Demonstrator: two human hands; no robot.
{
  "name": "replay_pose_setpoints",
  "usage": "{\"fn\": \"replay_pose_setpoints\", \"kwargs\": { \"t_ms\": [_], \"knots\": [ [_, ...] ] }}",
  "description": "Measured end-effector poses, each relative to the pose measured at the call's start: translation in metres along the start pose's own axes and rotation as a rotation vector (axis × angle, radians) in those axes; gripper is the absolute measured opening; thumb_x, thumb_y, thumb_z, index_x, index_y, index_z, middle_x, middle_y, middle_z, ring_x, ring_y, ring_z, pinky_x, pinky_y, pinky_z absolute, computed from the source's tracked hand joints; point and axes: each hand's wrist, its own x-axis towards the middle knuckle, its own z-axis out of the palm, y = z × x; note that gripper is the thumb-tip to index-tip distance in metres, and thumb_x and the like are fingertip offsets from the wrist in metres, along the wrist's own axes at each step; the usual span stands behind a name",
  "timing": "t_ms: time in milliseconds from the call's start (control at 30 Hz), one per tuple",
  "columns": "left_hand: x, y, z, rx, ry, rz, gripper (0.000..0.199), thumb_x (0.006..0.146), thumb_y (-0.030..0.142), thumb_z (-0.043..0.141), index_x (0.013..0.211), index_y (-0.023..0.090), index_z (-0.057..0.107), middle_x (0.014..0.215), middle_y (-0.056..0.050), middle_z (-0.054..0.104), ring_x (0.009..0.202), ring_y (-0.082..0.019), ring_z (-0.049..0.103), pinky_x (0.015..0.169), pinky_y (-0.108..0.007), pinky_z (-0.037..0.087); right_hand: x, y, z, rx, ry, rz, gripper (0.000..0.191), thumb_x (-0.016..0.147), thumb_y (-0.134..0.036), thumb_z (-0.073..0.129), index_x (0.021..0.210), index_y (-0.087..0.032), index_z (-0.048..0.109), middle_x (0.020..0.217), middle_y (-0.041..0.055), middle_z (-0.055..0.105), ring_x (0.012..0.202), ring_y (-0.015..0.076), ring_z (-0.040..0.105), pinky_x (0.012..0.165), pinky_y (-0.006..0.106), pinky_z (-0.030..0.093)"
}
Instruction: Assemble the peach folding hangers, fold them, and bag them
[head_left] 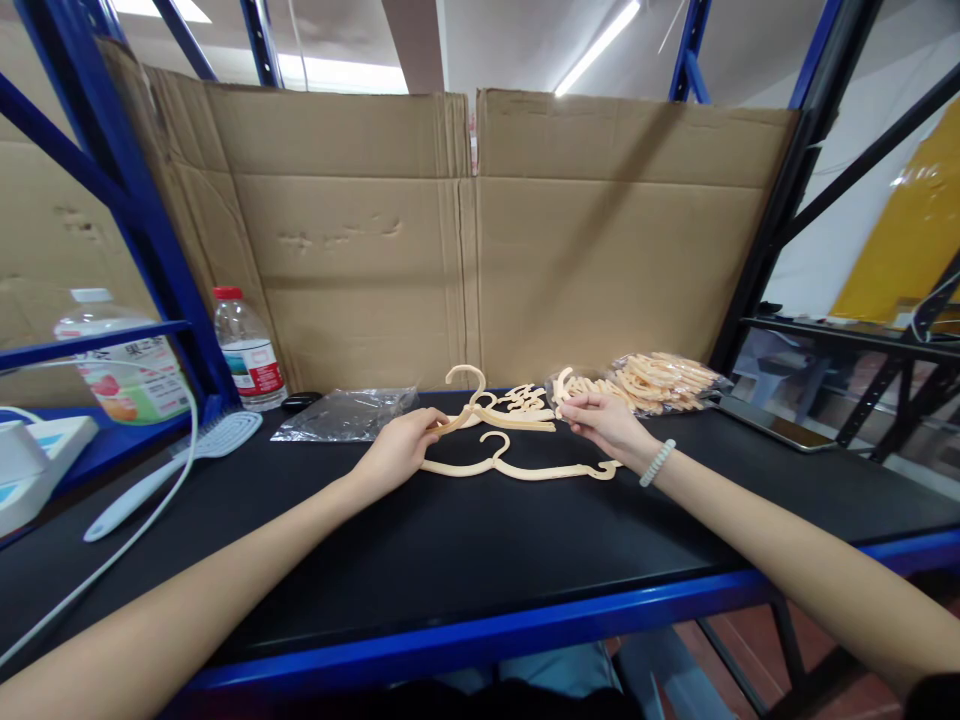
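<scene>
My left hand [405,442] is closed around the left arm of a cream plastic hanger [517,420], which is held up off the black tabletop with its hook upward. Between the fingertips of my right hand [609,424] is a small cream hook piece [564,384], close to the hanger's right end. Below them, a second cream hanger [540,473] lies flat on the table, a hook piece [603,471] at its right end. Just behind the held hanger is a loose group of small cream pieces [525,398].
Clear bags of cream pieces [660,382] lie at the back right beside a phone [780,424]. A crumpled clear plastic bag [345,414], a water bottle [249,350] and a hairbrush [180,470] are on the left. Cardboard [352,240] walls the back.
</scene>
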Motion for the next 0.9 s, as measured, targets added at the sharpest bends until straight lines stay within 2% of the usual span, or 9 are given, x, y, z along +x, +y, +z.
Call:
{"fn": "replay_pose_setpoints", "kwargs": {
  "t_ms": [133,267,433,667,900],
  "knots": [
    [-0.0003,0.0,0.0008,0.063,-0.035,0.018,0.018,0.08,0.011,0.045,0.089,0.018,0.058,0.086,-0.005,0.061,0.08,-0.02,0.058,0.073,-0.031,0.044,-0.0004,0.0022,0.0,0.04,-0.012,0.003,0.034,0.048,-0.017,0.084,0.064,-0.017,0.054,0.058,-0.005,0.057,0.055,0.0065,0.054,0.053,0.018,0.045],
    [-0.0005,0.0017,0.0006,0.074,-0.055,0.012,0.018,0.079,0.009,0.045,0.087,0.017,0.058,0.084,-0.005,0.06,0.079,-0.019,0.057,0.072,-0.03,0.044,-0.0029,0.0011,0.0015,0.019,-0.114,0.045,0.027,0.057,-0.016,0.08,0.074,-0.016,0.058,0.065,-0.0024,0.061,0.063,0.0078,0.058,0.062,0.02,0.048],
    [-0.0004,0.0003,0.0015,0.072,-0.049,0.009,0.021,0.078,0.008,0.044,0.089,0.018,0.059,0.084,-0.004,0.06,0.079,-0.018,0.056,0.071,-0.029,0.043,-0.0028,-0.0005,0.0001,-0.036,-0.173,0.093,0.021,0.064,-0.022,0.077,0.069,-0.015,0.059,0.073,0.0011,0.063,0.076,0.0106,0.061,0.074,0.023,0.049],
    [-0.0007,-0.0012,0.0022,0.072,-0.048,0.012,0.022,0.077,0.008,0.043,0.088,0.018,0.059,0.085,-0.005,0.06,0.078,-0.019,0.056,0.071,-0.03,0.043,0.0003,-0.0018,-0.0042,-0.026,-0.203,0.105,0.014,0.068,-0.02,0.075,0.073,-0.013,0.063,0.073,0.002,0.064,0.074,0.0104,0.061,0.074,0.023,0.052],
    [-0.0022,-0.0012,0.0031,0.057,-0.042,0.004,0.018,0.078,0.008,0.044,0.085,0.018,0.057,0.085,-0.004,0.059,0.079,-0.019,0.056,0.072,-0.03,0.043,-0.0031,-0.0042,-0.0017,-0.036,-0.296,0.242,0.01,0.079,-0.019,0.067,0.075,-0.013,0.059,0.081,0.0082,0.068,0.084,0.0162,0.067,0.081,0.028,0.055]
  ]
}}
